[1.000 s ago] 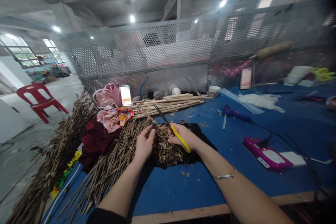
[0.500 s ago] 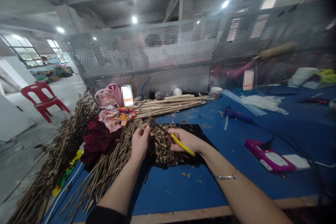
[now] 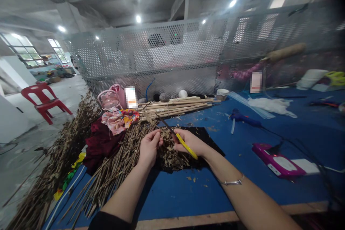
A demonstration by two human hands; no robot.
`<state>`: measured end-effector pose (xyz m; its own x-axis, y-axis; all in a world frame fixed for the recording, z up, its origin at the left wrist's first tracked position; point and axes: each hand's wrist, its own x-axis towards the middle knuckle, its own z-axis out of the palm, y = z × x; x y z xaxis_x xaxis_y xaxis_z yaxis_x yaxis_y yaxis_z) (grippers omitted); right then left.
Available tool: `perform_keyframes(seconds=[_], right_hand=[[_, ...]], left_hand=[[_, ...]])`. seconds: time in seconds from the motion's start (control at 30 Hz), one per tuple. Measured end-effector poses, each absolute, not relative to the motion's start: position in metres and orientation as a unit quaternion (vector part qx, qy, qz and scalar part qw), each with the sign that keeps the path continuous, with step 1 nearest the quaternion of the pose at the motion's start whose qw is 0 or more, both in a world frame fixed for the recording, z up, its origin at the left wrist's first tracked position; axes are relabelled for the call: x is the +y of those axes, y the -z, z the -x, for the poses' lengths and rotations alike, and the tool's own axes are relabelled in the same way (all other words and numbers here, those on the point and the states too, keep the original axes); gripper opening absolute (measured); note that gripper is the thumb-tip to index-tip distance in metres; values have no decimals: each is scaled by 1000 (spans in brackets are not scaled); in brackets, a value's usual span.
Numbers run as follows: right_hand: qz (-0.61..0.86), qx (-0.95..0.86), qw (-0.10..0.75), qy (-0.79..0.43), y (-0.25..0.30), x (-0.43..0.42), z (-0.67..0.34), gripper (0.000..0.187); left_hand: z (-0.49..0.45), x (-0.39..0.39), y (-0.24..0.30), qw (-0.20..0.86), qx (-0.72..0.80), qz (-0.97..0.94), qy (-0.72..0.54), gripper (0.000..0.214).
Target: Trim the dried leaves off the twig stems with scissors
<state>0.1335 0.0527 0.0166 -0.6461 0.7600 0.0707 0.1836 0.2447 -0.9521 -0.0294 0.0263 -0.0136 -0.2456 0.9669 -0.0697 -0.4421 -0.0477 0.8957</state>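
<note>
My right hand (image 3: 190, 142) is closed round yellow-handled scissors (image 3: 180, 138), their dark blades pointing up and to the left. My left hand (image 3: 149, 148) pinches a dry twig at the edge of a heap of dried leaves and chips (image 3: 172, 154). That heap lies on a black cloth (image 3: 208, 140) spread over the blue table (image 3: 188, 194). The two hands are close together over the heap. A bundle of long dry stalks (image 3: 113, 169) runs from under my left hand toward the table's left corner.
Pale peeled sticks (image 3: 178, 107) lie behind the heap. Dark red and flowered cloth (image 3: 107, 133) and a pink bag (image 3: 109, 99) sit at the left. A blue glue gun (image 3: 242, 118) and a magenta device (image 3: 275, 160) lie to the right. A perforated metal screen (image 3: 188, 57) backs the table. A red chair (image 3: 43, 100) stands on the floor.
The scissors' blades swung down toward the left half a second ago and now point up-left again. My left hand rose to the twig and has come back beside my right hand.
</note>
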Motion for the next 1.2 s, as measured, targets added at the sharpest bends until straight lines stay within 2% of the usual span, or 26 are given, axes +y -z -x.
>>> perform_keyframes(seconds=[0.13,0.23,0.43,0.6,1.03,1.2], right_hand=[[336,-735,294,-510,-16,57,-138,24],[323,-745,258,-523,-21,57,-142,23],[292,-780,183,-522,-29,51,-144,21],[289,-770,197,-534,-25,53,-145,20],[278,-722,222,-593,-33,58,-166,19],[282,-682,230,-635,-40,58,-175,22]], left_hand=[[30,23,12,504,481,-349,-627,41],[35,23,8,458,512,-362,-630,48],[42,28,5,454,493,-348,-655,42],[43,31,7,463,478,-333,-668,43],[48,31,16,404,547,-477,-558,34],[47,33,16,459,540,-436,-555,34]])
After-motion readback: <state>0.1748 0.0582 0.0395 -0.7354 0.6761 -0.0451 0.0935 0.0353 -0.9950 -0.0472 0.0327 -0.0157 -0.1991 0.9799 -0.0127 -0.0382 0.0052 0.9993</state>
